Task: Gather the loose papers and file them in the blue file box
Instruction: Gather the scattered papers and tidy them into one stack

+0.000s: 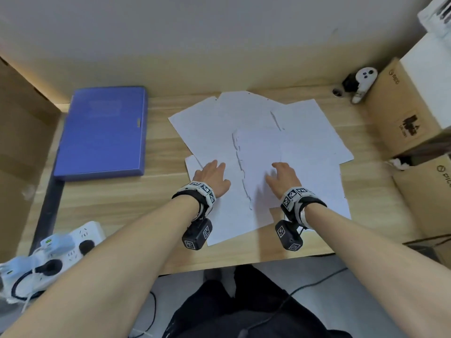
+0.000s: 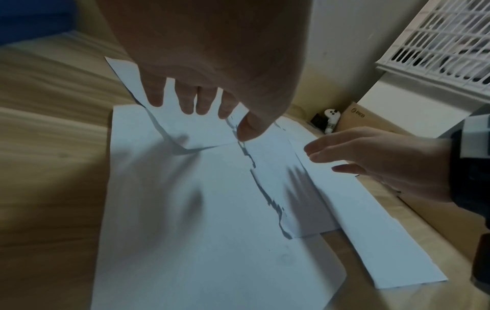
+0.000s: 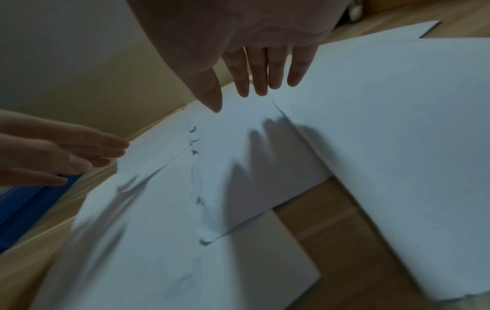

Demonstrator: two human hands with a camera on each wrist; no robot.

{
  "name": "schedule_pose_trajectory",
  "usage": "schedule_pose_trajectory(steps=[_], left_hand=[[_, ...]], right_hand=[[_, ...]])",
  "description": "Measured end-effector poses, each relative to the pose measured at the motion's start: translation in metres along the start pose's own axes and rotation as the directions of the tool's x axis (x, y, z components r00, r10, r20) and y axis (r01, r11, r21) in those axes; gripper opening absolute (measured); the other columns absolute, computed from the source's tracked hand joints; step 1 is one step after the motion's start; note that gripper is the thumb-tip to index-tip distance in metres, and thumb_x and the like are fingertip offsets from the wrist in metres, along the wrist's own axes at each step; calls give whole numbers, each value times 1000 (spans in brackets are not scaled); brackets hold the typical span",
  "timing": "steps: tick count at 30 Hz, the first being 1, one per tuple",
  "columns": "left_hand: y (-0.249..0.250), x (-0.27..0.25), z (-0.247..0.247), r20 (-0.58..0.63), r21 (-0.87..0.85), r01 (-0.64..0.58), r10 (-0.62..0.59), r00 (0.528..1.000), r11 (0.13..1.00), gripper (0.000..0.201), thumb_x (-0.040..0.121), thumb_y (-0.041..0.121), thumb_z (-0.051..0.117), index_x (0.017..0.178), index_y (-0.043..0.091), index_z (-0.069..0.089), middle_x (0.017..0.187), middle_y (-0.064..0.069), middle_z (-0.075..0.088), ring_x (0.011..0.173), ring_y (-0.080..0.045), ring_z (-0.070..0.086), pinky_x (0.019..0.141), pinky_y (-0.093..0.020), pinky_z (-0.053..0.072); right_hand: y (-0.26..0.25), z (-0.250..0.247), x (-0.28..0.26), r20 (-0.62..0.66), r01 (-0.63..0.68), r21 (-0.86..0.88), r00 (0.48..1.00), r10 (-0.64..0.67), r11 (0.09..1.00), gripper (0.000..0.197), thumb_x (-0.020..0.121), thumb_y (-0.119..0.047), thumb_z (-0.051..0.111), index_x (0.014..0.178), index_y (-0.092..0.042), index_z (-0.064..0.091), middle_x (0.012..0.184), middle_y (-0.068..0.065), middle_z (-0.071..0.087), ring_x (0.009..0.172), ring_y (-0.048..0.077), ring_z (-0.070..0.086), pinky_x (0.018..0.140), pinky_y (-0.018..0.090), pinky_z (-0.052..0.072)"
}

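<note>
White loose papers (image 1: 256, 152) are lying fanned across the tabletop (image 1: 158, 215) right of the closed blue file box (image 1: 102, 130) — both hands, left hand (image 1: 212, 178) and right hand (image 1: 283, 178), are hovering with fingers (image 2: 185, 100) relaxed, grasping nothing, likely readying to sweep sheets together.

Matt white papers (image 1: 256, 142), some with rough torn edges, on a smooth pale wood-grain desk (image 1: 158, 152); box (image 1: 102, 130) of matt blue plastic; cartons (image 1: 400, 111) of brown cardboard
</note>
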State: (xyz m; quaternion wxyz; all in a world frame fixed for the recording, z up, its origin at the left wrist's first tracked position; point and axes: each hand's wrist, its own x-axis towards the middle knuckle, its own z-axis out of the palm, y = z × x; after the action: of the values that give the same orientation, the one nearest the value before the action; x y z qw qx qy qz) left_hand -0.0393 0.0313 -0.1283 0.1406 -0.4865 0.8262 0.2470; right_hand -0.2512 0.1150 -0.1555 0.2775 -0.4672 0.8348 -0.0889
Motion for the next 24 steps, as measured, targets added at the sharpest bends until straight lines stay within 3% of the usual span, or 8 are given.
schedule_pose_trajectory(steps=[6,8,9,11,14,17,24], left_hand=[[7,40,11,20,9,57,-57,998,998,56,92,23,45,144,12,32,161,-9,16,146,-26,22,112,-43,26],[7,53,14,-33,70,82,-80,996,994,53,90,19,46,141,11,34,151,-12,33,135,-29,37,105,-42,32],[6,58,16,-59,112,98,-92,994,989,49,89,18,45,137,9,37,138,-12,46,122,-30,48,98,-40,36],[4,64,22,-76,216,117,-103,992,969,45,90,19,45,133,7,41,120,-10,56,105,-29,57,90,-37,38],[-1,70,31,-81,364,79,-53,995,928,38,92,28,47,125,8,48,117,-7,58,104,-26,58,93,-36,38],[-2,76,27,-75,407,46,-17,997,912,33,92,30,48,117,9,53,115,-7,58,104,-25,58,94,-35,38],[3,77,15,-20,450,14,-5,1000,893,17,87,9,50,102,10,57,107,-8,60,96,-25,59,83,-32,37]], right_hand=[[38,-13,23,-57,-141,-31,989,139,990,57,86,-31,58,137,-11,44,144,8,41,133,28,39,100,43,43],[45,-16,30,-56,-179,-58,983,176,982,60,83,-37,61,135,-11,45,139,8,42,129,29,41,93,43,47],[48,-17,33,-50,-192,-74,981,189,979,60,82,-40,61,133,-11,46,136,8,43,127,29,42,89,43,49],[53,-17,40,-44,-190,-121,982,186,974,59,80,-43,61,128,-11,49,130,8,44,122,29,43,82,42,51],[54,-19,46,-43,-179,-203,984,174,963,64,73,-50,63,122,-11,49,122,7,44,115,28,44,69,38,48],[51,-19,51,-47,-211,-238,978,205,948,68,69,-52,64,119,-9,46,119,7,42,112,29,42,65,35,41],[42,-17,61,-27,-235,-250,971,236,939,44,72,-28,55,109,-5,53,118,9,39,112,30,39,64,33,38]])
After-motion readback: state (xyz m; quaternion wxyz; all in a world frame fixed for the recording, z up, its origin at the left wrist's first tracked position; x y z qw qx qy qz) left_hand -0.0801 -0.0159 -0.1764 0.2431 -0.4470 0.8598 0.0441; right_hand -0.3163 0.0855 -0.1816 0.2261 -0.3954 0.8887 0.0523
